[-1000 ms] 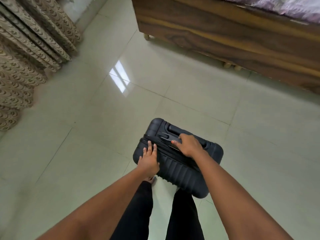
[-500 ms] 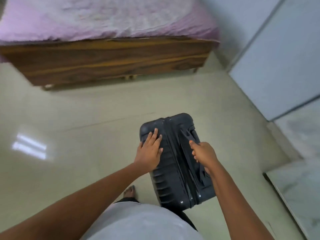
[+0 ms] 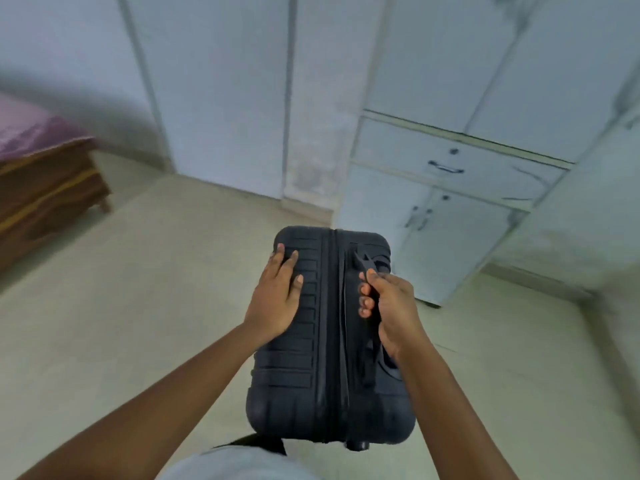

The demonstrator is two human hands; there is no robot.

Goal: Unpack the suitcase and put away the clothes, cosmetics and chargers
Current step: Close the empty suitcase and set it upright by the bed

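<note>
1. So, both arms reach forward and down from the bottom of the view, forearms bare, converging on a black hard-shell suitcase [image 3: 311,341] held out in front of the person.
2. Left hand [image 3: 275,299] lies flat on the ribbed left half of the case, palm down, fingers straight and slightly spread, tips pointing toward the far corner. It's pressing on the shell, not wrapped round anything.
3. Right hand [image 3: 389,308] is curled tight round the black carry handle [image 3: 362,268] on the right half of the case. Thumb sits on top near the far end of the handle, and the fingertips [image 3: 363,301] peek out on the left side of it, so that's a proper grip.
4. The zipper seam [image 3: 332,323] runs lengthwise down the middle between the two hands and looks closed along the whole visible stretch.
5. One small wheel [image 3: 356,445] shows at the near bottom edge, close to the person's body. Can't tell if the case touches the floor or is lifted.
6. Beyond the case is a pale tiled floor [image 3: 138,289], then a white wardrobe [image 3: 450,133] with a drawer and a metal drawer handle [image 3: 445,167] off to the right, well apart from the case.
7. Far left there's the corner of a wooden bed [image 3: 48,188] with a pinkish-purple cover, also well away from the hands.
</note>
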